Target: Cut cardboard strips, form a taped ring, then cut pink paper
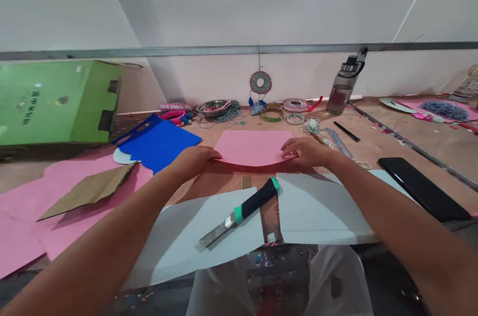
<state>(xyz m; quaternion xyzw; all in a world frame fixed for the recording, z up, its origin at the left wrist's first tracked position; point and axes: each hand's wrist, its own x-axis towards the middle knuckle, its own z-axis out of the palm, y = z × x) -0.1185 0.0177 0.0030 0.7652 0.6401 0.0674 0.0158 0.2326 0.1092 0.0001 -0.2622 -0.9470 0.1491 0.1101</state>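
A pink sheet [253,146] lies in the middle of the brown table, its near edge bowed upward. My left hand [194,159] grips the sheet's near left corner. My right hand [308,151] presses on its near right corner. Just in front of my hands a utility knife [242,211] with a black and green handle rests on a white board [179,241], blade pointing left. A second white board [321,209] lies to its right.
A blue felt piece [157,144], more pink sheets [22,206] and brown cardboard [89,189] lie left, by a green box [48,101]. Rings, cords, a metal bowl [213,107] and a water bottle [341,89] line the back wall. A black phone [423,189] lies right.
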